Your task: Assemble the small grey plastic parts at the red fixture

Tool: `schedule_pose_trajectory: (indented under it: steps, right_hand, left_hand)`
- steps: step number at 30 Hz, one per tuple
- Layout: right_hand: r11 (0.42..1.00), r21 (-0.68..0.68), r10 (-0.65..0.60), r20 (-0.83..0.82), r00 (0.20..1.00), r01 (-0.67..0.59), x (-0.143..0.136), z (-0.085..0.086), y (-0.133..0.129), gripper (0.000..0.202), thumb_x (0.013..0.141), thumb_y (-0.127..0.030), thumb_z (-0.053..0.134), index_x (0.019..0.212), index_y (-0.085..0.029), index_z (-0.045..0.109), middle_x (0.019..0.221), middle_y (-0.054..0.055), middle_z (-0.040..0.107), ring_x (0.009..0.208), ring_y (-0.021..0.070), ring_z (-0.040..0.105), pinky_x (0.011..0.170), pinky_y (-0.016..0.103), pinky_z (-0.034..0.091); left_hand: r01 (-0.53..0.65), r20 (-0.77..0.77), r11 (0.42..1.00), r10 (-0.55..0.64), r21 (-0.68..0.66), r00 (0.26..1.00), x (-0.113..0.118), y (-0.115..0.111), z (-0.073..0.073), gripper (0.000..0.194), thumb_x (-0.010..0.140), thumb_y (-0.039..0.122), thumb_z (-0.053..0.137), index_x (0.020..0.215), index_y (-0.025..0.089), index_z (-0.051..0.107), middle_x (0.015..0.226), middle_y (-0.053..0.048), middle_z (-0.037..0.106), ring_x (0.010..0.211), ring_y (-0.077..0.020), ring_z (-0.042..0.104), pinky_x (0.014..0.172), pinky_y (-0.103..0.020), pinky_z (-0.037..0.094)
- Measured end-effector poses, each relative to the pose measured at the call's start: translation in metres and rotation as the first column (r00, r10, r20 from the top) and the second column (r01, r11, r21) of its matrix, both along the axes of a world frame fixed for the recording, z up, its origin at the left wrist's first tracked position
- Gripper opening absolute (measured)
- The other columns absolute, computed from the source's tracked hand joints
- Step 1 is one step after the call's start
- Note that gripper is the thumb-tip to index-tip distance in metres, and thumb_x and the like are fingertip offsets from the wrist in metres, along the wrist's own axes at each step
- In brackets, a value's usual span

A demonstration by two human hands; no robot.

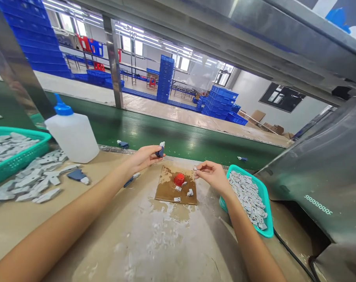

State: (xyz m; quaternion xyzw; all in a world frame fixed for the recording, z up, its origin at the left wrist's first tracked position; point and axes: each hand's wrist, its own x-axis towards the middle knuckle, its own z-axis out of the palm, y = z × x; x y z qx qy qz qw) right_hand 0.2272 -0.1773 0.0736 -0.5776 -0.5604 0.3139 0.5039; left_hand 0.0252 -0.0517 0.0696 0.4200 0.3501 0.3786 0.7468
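My left hand is closed around a small dark-blue part with a white tip, held up near the belt's edge. Between thumb and fingertips, my right hand pinches a small white piece. Below and between the hands lies a wet brown board with a red cap and several small white pieces on it. Another dark-blue and white part rests on the table under my left wrist. Beside my right forearm stands a teal basket full of small white pieces.
A white squeeze bottle with a blue nozzle stands at left, by a pile of grey pieces and another teal basket. A green conveyor belt runs behind, carrying a few blue parts. A metal housing bounds the right side.
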Motion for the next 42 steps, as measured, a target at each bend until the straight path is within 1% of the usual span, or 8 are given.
schedule_pose_trajectory:
  steps: [3,6,12,19,26,32,37,42]
  right_hand:
    - [1.0,-0.007,-0.018,0.008,1.0,0.018,-0.007,-0.011,0.003,0.022,0.058,-0.034,0.064,0.067,-0.016,0.055,0.065,0.004,0.062,0.06,0.0173,0.063,0.062,0.032,0.053]
    - [0.997,0.039,-0.068,0.159,0.985,0.063,-0.008,-0.017,0.003,0.021,0.063,-0.027,0.058,0.08,-0.015,0.06,0.075,0.007,0.065,0.065,0.0174,0.063,0.065,0.032,0.053]
    - [0.973,0.227,-0.157,0.564,0.811,0.031,-0.009,-0.018,0.003,0.024,0.07,-0.012,0.042,0.08,-0.016,0.064,0.081,0.008,0.066,0.074,0.0177,0.061,0.07,0.033,0.05]
    - [0.991,0.131,-0.086,0.517,0.852,0.02,-0.006,-0.022,0.003,0.019,0.07,-0.012,0.04,0.077,-0.015,0.058,0.072,0.005,0.063,0.065,0.0145,0.062,0.062,0.027,0.05]
    - [0.974,0.228,-0.138,0.565,0.814,0.007,-0.009,-0.021,0.001,0.012,0.073,-0.02,0.047,0.071,-0.017,0.058,0.069,0.004,0.063,0.062,0.0145,0.059,0.058,0.025,0.048]
    - [0.957,0.285,-0.162,0.696,0.699,-0.062,-0.015,-0.024,0.0,0.013,0.075,-0.02,0.049,0.064,-0.017,0.055,0.06,0.002,0.059,0.053,0.0121,0.053,0.05,0.022,0.044]
    - [0.939,0.32,-0.149,0.705,0.693,-0.124,-0.017,-0.033,0.001,0.012,0.076,-0.014,0.046,0.073,-0.017,0.057,0.066,0.002,0.062,0.058,0.0108,0.056,0.054,0.02,0.045]
    - [0.894,0.374,-0.209,0.834,0.51,-0.245,-0.019,-0.038,0.001,0.019,0.079,-0.012,0.04,0.068,-0.016,0.055,0.064,0.003,0.059,0.056,0.0111,0.053,0.052,0.021,0.041]
  left_hand:
    - [0.01,0.006,1.0,-0.01,-0.017,1.0,0.003,-0.004,0.0,0.003,0.069,0.012,0.056,0.067,0.011,0.057,0.063,-0.004,0.06,0.065,-0.0116,0.06,0.075,-0.028,0.048]
    - [0.027,0.014,1.0,-0.027,-0.017,1.0,0.004,-0.005,-0.001,0.002,0.068,0.013,0.058,0.067,0.011,0.057,0.062,-0.003,0.06,0.063,-0.0112,0.059,0.074,-0.028,0.048]
    - [0.069,0.039,0.998,-0.069,-0.01,0.997,0.004,-0.005,-0.005,0.005,0.066,0.015,0.061,0.067,0.011,0.058,0.062,-0.003,0.06,0.061,-0.01,0.058,0.074,-0.027,0.046]
    - [0.104,-0.012,0.995,-0.104,0.0,0.994,0.006,-0.008,-0.006,0.007,0.069,0.019,0.06,0.068,0.012,0.058,0.064,-0.003,0.061,0.063,-0.0098,0.058,0.075,-0.026,0.045]
    - [0.103,-0.018,0.995,-0.104,-0.016,0.994,0.007,-0.01,-0.007,0.009,0.068,0.019,0.061,0.071,0.012,0.056,0.066,-0.003,0.061,0.065,-0.01,0.058,0.073,-0.024,0.045]
    - [0.109,-0.048,0.994,-0.109,-0.02,0.993,0.008,-0.013,-0.007,0.012,0.065,0.021,0.063,0.071,0.013,0.056,0.064,-0.002,0.061,0.064,-0.0094,0.058,0.073,-0.024,0.045]
    - [0.107,-0.053,0.994,-0.108,-0.019,0.993,0.008,-0.014,-0.008,0.015,0.063,0.022,0.065,0.072,0.013,0.056,0.064,-0.001,0.061,0.064,-0.0088,0.057,0.071,-0.023,0.044]
    - [0.125,-0.064,0.992,-0.126,-0.011,0.99,0.009,-0.014,-0.01,0.015,0.062,0.024,0.065,0.071,0.014,0.057,0.064,-0.001,0.061,0.065,-0.009,0.057,0.071,-0.023,0.044]
